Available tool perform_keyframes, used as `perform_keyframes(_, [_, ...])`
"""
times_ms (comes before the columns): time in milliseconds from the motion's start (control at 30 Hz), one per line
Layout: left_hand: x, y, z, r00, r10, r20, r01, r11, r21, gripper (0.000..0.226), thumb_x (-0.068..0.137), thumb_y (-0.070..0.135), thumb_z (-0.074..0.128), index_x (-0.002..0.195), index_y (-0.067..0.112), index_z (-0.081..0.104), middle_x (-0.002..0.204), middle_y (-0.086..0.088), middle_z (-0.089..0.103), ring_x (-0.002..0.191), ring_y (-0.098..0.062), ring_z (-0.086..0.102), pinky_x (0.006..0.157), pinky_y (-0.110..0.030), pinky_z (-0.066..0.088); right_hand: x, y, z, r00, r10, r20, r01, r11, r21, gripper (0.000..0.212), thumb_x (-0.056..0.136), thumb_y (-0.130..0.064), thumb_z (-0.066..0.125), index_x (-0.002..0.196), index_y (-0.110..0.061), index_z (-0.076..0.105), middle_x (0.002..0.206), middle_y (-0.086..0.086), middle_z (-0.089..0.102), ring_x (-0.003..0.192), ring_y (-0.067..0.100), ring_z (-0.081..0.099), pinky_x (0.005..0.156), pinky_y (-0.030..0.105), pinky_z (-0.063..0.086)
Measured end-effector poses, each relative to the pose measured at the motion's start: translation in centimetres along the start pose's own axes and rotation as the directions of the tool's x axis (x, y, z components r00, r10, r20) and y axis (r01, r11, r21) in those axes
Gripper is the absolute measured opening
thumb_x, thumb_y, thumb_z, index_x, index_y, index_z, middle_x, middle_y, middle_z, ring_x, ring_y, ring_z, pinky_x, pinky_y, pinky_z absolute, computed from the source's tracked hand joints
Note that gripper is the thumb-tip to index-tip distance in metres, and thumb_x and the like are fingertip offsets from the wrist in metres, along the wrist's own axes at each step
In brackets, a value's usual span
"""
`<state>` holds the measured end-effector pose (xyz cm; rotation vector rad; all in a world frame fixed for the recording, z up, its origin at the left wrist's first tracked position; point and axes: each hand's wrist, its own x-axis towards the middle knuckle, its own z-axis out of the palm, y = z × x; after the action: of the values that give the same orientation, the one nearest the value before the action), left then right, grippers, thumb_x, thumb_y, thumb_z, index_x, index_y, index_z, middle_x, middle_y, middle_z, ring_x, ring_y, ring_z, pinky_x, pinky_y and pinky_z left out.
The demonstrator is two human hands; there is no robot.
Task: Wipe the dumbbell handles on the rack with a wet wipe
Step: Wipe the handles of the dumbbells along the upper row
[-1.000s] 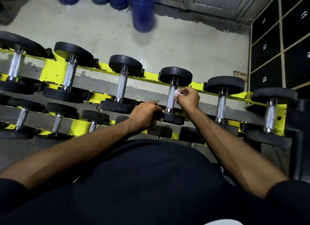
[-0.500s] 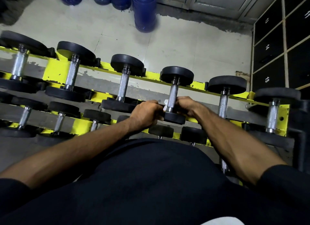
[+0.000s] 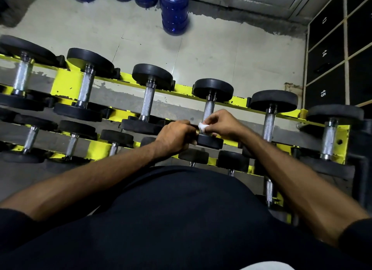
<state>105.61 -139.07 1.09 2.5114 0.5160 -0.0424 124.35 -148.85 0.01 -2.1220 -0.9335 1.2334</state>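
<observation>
Head view: the right hand (image 3: 223, 122) pinches the wet wipe (image 3: 202, 126) against the lower end of the handle (image 3: 209, 108) of the fourth dumbbell (image 3: 212, 88) on the top row of the yellow rack (image 3: 64, 84). The left hand (image 3: 175, 137) curls round that dumbbell's near weight, steadying it. This looks mid-task. Nothing shows which other handles are already clean, so both rows may need work.

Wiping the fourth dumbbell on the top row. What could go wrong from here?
1. The wet wipe is a small wad pinched in the right hand at the near end of the handle; the knurled stretch above could get skipped.
2. Both hands crowd the near head; if the dumbbell shifts on the yellow rack, fingers of the left hand might get pinched.
</observation>
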Motion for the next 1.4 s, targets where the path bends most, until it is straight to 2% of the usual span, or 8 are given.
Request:
perform_keyframes(233, [0.1,0.1,0.2,0.999,-0.054,0.003,0.054,0.998,-0.023,0.022,0.083,0.034,0.077,0.103,0.026,0.075,0.095,0.006,0.062,0.087,-0.022,0.062,0.070,-0.037,0.052,2.6,-3.6,1.0,0.971,-0.235,-0.029,0.178,0.803,-0.568,0.019,0.085,-0.026,0.067,0.104,-0.022,0.068,0.082,-0.009,0.057,0.078,0.018,0.059,0.058,0.026,0.035])
perform_keyframes(367, [0.1,0.0,0.2,0.999,-0.051,0.006,0.051,0.998,-0.026,0.022,0.083,0.031,0.078,0.103,0.025,0.075,0.095,0.007,0.063,0.087,-0.019,0.063,0.069,-0.033,0.050,2.6,-4.5,1.1,0.997,-0.007,-0.083,0.008,1.000,0.015,0.021,0.090,-0.006,0.063,0.107,-0.014,0.071,0.084,-0.001,0.068,0.057,0.015,0.066,0.050,0.029,0.051])
perform_keyframes(500, [0.1,0.0,0.1,0.999,-0.039,0.006,0.040,0.999,-0.020,0.022,0.082,0.031,0.078,0.104,0.025,0.075,0.096,0.005,0.064,0.086,-0.020,0.062,0.068,-0.032,0.049,1.2,-4.4,1.0,0.937,0.345,-0.051,-0.285,0.844,0.455,0.016,0.085,0.008,0.057,0.082,-0.005,0.065,0.066,0.011,0.070,0.043,0.015,0.059,0.037,0.017,0.037])
perform_keyframes(633, [0.0,0.1,0.1,1.000,-0.026,-0.001,0.026,0.999,-0.026,0.023,0.081,0.033,0.079,0.103,0.026,0.075,0.094,0.004,0.063,0.084,-0.022,0.063,0.068,-0.035,0.052,0.7,-2.4,1.7,0.986,0.014,-0.169,-0.031,0.994,-0.101,0.012,0.088,-0.018,0.068,0.085,-0.007,0.074,0.075,0.004,0.071,0.063,0.017,0.066,0.054,0.027,0.050])
perform_keyframes(733, [-0.1,0.1,0.1,1.000,-0.020,-0.008,0.020,1.000,-0.023,0.023,0.083,0.030,0.078,0.105,0.024,0.075,0.098,0.003,0.065,0.086,-0.019,0.062,0.067,-0.028,0.045,0.6,-2.1,2.6,0.964,-0.236,-0.119,0.148,0.856,-0.495,0.017,0.086,-0.031,0.073,0.090,-0.015,0.075,0.086,-0.001,0.067,0.076,0.016,0.062,0.061,0.027,0.047])
perform_keyframes(1033, [-0.1,0.3,-0.2,1.000,-0.020,0.006,0.020,1.000,-0.010,0.024,0.085,0.030,0.077,0.108,0.022,0.075,0.103,0.003,0.065,0.090,-0.017,0.061,0.071,-0.025,0.041,1.3,-3.0,0.5,0.902,-0.356,0.245,0.417,0.570,-0.708,0.032,0.087,-0.007,0.066,0.117,-0.018,0.068,0.109,0.005,0.066,0.093,0.018,0.061,0.069,0.025,0.043])
perform_keyframes(1200, [-0.1,0.5,-0.4,1.000,-0.028,0.009,0.028,1.000,0.003,0.024,0.086,0.030,0.076,0.108,0.023,0.075,0.099,0.002,0.064,0.088,-0.018,0.062,0.068,-0.025,0.036,0.9,-3.3,-0.2,0.894,-0.170,0.414,0.444,0.456,-0.772,0.035,0.087,-0.012,0.068,0.121,-0.019,0.066,0.113,0.003,0.067,0.104,0.021,0.064,0.086,0.039,0.057])
perform_keyframes(1400, [0.0,0.5,-0.4,1.000,-0.024,0.016,0.024,0.999,0.029,0.020,0.086,0.028,0.075,0.105,0.022,0.075,0.100,0.003,0.065,0.091,-0.020,0.063,0.067,-0.025,0.036,1.7,-6.3,0.6,0.898,-0.026,0.440,0.430,0.268,-0.862,0.018,0.095,-0.024,0.058,0.108,-0.016,0.068,0.098,0.004,0.067,0.087,0.022,0.062,0.069,0.030,0.048])
